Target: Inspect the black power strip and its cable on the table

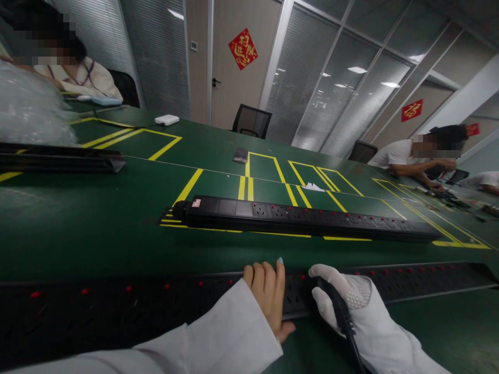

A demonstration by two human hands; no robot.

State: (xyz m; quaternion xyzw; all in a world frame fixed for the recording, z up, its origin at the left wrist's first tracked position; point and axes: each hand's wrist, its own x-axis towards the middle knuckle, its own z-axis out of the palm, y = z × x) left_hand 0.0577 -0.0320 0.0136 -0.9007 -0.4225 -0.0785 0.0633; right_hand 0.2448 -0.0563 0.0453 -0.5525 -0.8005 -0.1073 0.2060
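Observation:
A long black power strip point(183, 296) with red lights and sockets runs across the near side of the green table. My left hand point(267, 296), bare, rests across it with its fingers over the far edge and the thumb at the near edge, gripping the strip. Just to the right, my right hand point(345, 298), in a white dotted glove, holds a black plug point(331, 296) at the strip's sockets, its cable running down toward me. Whether the plug is in a socket is hidden. Farther back lies a second black power strip point(304, 215) with a small label at its left end.
The green table point(156, 192) carries yellow tape outlines. Black channel pieces point(58, 158) and clear plastic wrap point(33, 106) lie at left. A white box point(167, 120) and a dark box point(240, 155) are farther back. One person sits at upper left, others at right.

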